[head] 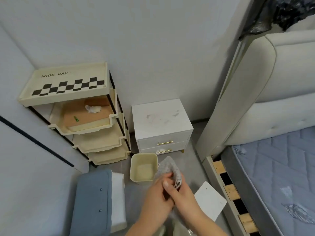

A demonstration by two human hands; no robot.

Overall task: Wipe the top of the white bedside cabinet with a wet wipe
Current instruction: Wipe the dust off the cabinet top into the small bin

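Floor: empty cream bin (143, 167) beside cabinet (162, 123)

The left hand (157, 196) and right hand (183, 193) are overlapping, hiding part of the wipe (168, 169). Beside the cabinet (162, 120), the bin (143, 167) is covering the lower drawer's corner, and the picture's edge is cutting off the bed (276, 176).

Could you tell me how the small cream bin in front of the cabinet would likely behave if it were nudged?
The cream bin looks empty and thin-walled, so probably light and easy to slide. It is open-topped and fairly upright, so a high push might tip it.
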